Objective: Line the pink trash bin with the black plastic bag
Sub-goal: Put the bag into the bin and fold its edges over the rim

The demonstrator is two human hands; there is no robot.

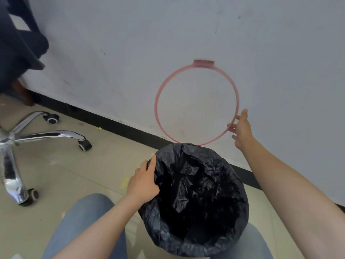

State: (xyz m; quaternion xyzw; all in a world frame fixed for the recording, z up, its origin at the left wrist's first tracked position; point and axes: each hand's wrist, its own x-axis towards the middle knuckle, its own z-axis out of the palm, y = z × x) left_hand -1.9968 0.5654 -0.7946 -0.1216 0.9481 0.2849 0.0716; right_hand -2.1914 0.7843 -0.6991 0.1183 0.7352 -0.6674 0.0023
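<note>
The black plastic bag (pixel 196 199) is spread open between my knees, and its edge is folded down over a round rim. The pink bin under it is hidden by the plastic. My left hand (pixel 143 182) grips the bag-covered rim on the left side, thumb lying along the edge and fingers curled inside. A thin pink ring (pixel 158 94) with a flat tab on top leans upright against the wall just behind the bag. My right hand (pixel 241 128) is stretched out to the ring's lower right arc, fingers straight, fingertips touching it.
A white wall with a black baseboard (pixel 112 116) runs close behind. An office chair's chrome base (pixel 37 136) with castors stands on the tiled floor at left. Dark cloth (pixel 16 43) hangs at the top left. My knees in blue jeans (pixel 84 221) flank the bag.
</note>
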